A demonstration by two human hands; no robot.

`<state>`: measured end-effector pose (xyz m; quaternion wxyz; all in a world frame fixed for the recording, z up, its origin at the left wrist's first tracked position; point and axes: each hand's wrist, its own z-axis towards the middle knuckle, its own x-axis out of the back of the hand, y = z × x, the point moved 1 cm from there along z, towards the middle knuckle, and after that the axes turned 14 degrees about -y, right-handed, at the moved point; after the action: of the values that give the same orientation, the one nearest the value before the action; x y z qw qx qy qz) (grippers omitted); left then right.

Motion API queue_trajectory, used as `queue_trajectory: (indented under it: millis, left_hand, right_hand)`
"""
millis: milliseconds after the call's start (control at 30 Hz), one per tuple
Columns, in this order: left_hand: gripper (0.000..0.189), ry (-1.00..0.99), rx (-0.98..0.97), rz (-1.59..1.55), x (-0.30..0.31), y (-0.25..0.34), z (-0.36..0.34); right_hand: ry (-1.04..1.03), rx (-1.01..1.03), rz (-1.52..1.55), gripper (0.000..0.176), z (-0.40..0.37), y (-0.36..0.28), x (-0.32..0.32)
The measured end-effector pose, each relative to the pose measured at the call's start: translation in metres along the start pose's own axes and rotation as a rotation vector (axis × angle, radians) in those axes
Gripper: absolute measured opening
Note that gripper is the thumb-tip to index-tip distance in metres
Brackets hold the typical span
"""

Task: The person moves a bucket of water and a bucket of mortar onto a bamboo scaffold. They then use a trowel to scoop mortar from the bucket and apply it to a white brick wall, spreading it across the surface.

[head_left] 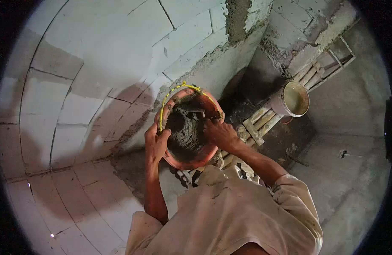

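An orange-red bucket [188,163] is in front of me, with grey wet mortar [185,131] inside. Its yellow rope handle [162,111] arcs over the far and left rim. My left hand [157,143] is closed on the bucket's left rim, thumb over the edge by the rope. Inside the right part of the bucket, my right hand [221,135] has its fingers curled round what looks like a trowel. Only a thin bent metal part of the trowel [197,114] shows above the mortar; the grip is hidden by my fingers.
A pale bucket [294,100] of cloudy liquid stands on a platform of wooden poles [266,121] to the right. Beyond it is a metal frame [342,53]. A block wall [119,63] with mortar smears rises close on the left; a grey wall [353,170] stands at right.
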<state>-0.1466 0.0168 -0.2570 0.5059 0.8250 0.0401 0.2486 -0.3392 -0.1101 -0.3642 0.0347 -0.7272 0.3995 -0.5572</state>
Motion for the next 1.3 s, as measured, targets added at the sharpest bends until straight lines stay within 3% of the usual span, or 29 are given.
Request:
queue_trajectory:
  millis: [33, 100, 167, 233, 300, 333, 367, 433, 467, 500, 567, 600, 633, 700, 733, 767, 833, 867, 1033, 1100, 1167, 1233, 1300]
  left_hand:
    - [0.014, 0.006, 0.004, -0.011, 0.002, 0.008, 0.000]
    - [0.014, 0.027, 0.079, -0.084, 0.003, 0.013, 0.005]
    - [0.015, 0.156, -0.134, -0.110, 0.003, 0.001, 0.016]
    - [0.016, 0.121, -0.022, -0.145, 0.004, 0.002, 0.018]
    - [0.016, 0.011, 0.082, -0.111, 0.003, 0.005, 0.017]
    - [0.017, 0.002, -0.004, -0.046, 0.002, -0.009, 0.022]
    - [0.017, -0.004, 0.001, -0.048, 0.002, -0.021, 0.026]
    - [0.016, -0.026, -0.142, 0.121, 0.000, -0.030, 0.031]
    - [0.015, -0.076, -0.024, -0.015, -0.003, -0.009, 0.025]
    - [0.015, -0.078, -0.035, -0.011, -0.001, -0.008, 0.028]
    - [0.019, -0.066, -0.057, 0.060, 0.007, -0.015, 0.027]
    - [0.021, -0.037, -0.095, 0.040, 0.005, -0.018, 0.027]
    - [0.021, -0.033, -0.087, 0.037, 0.003, -0.013, 0.025]
    - [0.020, 0.027, -0.004, 0.047, 0.002, 0.002, 0.018]
    - [0.021, 0.020, -0.038, 0.004, 0.002, -0.007, 0.020]
    - [0.021, 0.019, -0.031, 0.000, 0.000, -0.007, 0.019]
    - [0.013, 0.031, -0.121, 0.051, -0.008, -0.001, 0.020]
    - [0.018, -0.007, -0.065, 0.055, -0.012, 0.003, 0.019]
    - [0.024, -0.030, -0.195, 0.131, -0.027, 0.008, 0.022]
    - [0.028, -0.051, -0.063, 0.242, -0.023, 0.011, 0.016]
    - [0.023, -0.032, -0.074, 0.202, -0.030, 0.010, 0.017]
    - [0.012, 0.038, -0.176, 0.221, -0.043, 0.023, 0.018]
    - [0.014, -0.034, -0.123, 0.196, -0.050, 0.032, 0.019]
  right_hand:
    - [-0.077, 0.001, -0.021, 0.041, 0.008, -0.008, -0.003]
    - [-0.151, -0.002, -0.045, 0.040, 0.004, -0.014, -0.004]
    - [-0.182, 0.125, -0.061, 0.037, -0.020, -0.017, -0.001]
    - [-0.232, 0.191, -0.165, 0.034, -0.020, -0.005, -0.006]
    - [-0.108, 0.158, -0.029, 0.030, -0.022, -0.006, 0.026]
    - [-0.101, -0.019, -0.052, 0.024, -0.014, -0.014, 0.045]
    - [-0.105, -0.023, -0.050, 0.024, 0.000, -0.011, 0.043]
    - [-0.014, 0.097, -0.281, 0.023, 0.023, -0.007, 0.027]
    - [0.061, 0.083, -0.325, 0.024, 0.019, -0.020, 0.020]
    - [0.072, 0.078, -0.327, 0.024, 0.015, -0.021, 0.007]
    - [-0.196, 0.238, -0.227, 0.024, 0.001, -0.029, -0.011]
    - [-0.043, 0.316, -0.154, 0.027, -0.020, -0.027, -0.001]
    - [-0.050, 0.320, -0.154, 0.027, -0.028, -0.023, 0.010]
    - [-0.266, 0.159, 0.007, 0.033, -0.031, -0.008, 0.023]
    - [-0.277, 0.162, 0.008, 0.033, -0.035, 0.005, 0.026]
    - [-0.154, 0.081, 0.016, 0.035, -0.041, 0.016, 0.037]
    - [-0.116, -0.126, 0.008, 0.038, -0.055, 0.019, 0.069]
    - [-0.149, -0.099, -0.035, 0.038, -0.057, 0.020, 0.074]
    - [-0.195, -0.154, 0.137, 0.041, -0.073, 0.017, 0.072]
    - [-0.240, -0.142, 0.308, 0.040, -0.080, 0.018, 0.066]
    - [-0.309, -0.092, 0.188, 0.036, -0.088, 0.024, 0.063]
    - [-0.204, -0.014, -0.040, 0.026, -0.095, 0.030, 0.052]
    - [-0.188, -0.021, -0.146, 0.025, -0.096, 0.035, 0.043]
